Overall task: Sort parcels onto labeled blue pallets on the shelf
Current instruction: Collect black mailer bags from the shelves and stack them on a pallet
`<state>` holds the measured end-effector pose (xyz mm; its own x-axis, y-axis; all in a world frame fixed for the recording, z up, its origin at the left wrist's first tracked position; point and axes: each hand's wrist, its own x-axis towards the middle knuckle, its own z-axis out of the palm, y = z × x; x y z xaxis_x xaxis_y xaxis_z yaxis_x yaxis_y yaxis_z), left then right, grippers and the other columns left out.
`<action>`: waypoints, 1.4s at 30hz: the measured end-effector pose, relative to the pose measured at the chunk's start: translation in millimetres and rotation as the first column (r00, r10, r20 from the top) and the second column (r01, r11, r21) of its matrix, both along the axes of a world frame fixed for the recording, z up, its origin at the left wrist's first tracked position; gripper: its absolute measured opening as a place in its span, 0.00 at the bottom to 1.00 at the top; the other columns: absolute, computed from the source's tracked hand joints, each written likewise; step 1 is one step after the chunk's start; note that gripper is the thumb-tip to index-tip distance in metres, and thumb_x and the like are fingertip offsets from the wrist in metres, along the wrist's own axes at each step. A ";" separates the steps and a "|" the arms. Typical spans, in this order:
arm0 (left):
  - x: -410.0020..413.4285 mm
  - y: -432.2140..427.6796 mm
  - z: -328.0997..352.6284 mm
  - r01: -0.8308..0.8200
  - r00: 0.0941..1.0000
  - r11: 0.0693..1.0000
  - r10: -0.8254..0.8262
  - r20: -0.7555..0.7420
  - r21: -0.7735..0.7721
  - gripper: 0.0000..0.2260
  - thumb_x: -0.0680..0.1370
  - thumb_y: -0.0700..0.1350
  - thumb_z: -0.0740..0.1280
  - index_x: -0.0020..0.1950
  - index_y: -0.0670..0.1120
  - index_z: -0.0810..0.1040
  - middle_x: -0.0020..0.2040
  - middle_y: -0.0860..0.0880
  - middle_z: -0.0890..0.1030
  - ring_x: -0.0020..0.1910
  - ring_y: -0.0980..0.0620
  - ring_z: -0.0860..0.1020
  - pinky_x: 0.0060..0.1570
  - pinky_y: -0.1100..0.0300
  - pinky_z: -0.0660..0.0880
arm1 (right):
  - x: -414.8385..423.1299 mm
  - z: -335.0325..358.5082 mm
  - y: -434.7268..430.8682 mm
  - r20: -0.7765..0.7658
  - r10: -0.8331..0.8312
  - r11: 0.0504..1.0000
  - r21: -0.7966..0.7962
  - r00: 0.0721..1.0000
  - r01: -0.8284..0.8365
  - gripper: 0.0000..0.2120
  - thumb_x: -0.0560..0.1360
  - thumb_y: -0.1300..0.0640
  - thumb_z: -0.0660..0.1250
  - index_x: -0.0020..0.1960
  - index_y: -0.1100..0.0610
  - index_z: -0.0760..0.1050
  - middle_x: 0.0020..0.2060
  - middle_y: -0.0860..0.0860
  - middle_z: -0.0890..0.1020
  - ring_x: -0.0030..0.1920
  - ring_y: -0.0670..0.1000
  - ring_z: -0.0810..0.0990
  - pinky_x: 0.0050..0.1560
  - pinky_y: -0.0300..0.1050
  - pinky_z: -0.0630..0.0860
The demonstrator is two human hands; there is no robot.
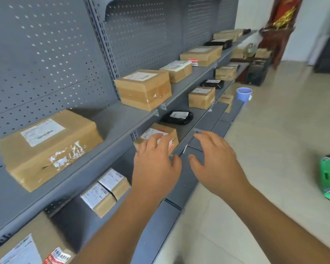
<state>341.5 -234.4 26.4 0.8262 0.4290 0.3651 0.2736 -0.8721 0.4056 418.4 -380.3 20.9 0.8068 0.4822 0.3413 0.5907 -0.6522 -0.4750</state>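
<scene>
Shelf holds a small box under the spread left grip, right grip spread beside, black pouch behind.

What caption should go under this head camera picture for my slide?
Left hand and right hand reach toward a taped cardboard parcel on a grey shelf.

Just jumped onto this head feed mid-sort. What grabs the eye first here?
Two bare hands reach out mid-frame: the left hand over a small labelled box on the lower shelf, the right hand open above the shelf edge beside it. Up left, a big cardboard parcel with torn tape sits on the upper shelf. A black bag lies just beyond the small box.
</scene>
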 end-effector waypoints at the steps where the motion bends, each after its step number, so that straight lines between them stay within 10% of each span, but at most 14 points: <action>1: 17.0 -0.7 -3.8 0.029 1.000 1.000 -0.029 -0.002 -0.002 0.22 0.77 0.49 0.67 0.72 0.51 0.73 0.72 0.50 0.73 0.69 0.44 0.70 0.65 0.45 0.71 | 13.4 -2.9 -2.9 -0.005 -0.025 1.000 -0.013 1.000 0.025 0.26 0.79 0.49 0.67 0.75 0.53 0.69 0.73 0.51 0.71 0.73 0.54 0.67 0.72 0.53 0.65; 22: 348.7 -0.6 -54.6 0.383 0.911 0.922 -0.388 -0.140 -0.058 0.22 0.80 0.50 0.65 0.74 0.54 0.71 0.72 0.53 0.72 0.70 0.48 0.69 0.67 0.46 0.70 | 288.9 -54.3 -29.7 -0.152 -0.397 0.915 -0.142 0.905 0.378 0.29 0.79 0.47 0.65 0.78 0.50 0.64 0.75 0.51 0.69 0.75 0.55 0.66 0.73 0.55 0.65; 42: 607.7 -59.0 -90.3 0.198 0.937 0.972 -0.226 -0.268 -0.128 0.21 0.79 0.47 0.67 0.72 0.51 0.73 0.71 0.51 0.74 0.68 0.46 0.71 0.67 0.48 0.70 | 575.4 -91.8 -85.3 -0.242 -0.186 0.970 -0.197 0.952 0.139 0.27 0.80 0.49 0.64 0.77 0.51 0.65 0.73 0.51 0.71 0.72 0.55 0.68 0.70 0.50 0.65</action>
<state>949.2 -293.5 -63.9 0.9643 0.2547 0.0722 0.2011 -0.8821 0.4261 993.8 -465.6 -70.9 0.9281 0.3708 0.0338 0.3428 -0.8158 -0.4658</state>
